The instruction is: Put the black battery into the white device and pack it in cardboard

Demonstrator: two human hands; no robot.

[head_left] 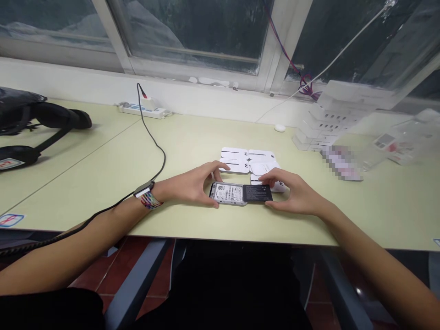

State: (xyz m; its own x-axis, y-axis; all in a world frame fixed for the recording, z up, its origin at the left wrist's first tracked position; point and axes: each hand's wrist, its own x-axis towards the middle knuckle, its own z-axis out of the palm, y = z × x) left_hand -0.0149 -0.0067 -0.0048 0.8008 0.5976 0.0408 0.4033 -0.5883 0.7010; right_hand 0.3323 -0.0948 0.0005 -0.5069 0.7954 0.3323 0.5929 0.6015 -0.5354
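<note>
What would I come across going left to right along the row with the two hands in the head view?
Beaded wristband → left hand → open device with a printed label → flat black block → right hand.

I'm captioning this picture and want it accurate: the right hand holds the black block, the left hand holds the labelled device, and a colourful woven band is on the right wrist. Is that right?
Not quite: the head view shows the colourful woven band on the left wrist. The right hand holds the black block, and the left hand the labelled device.
</note>
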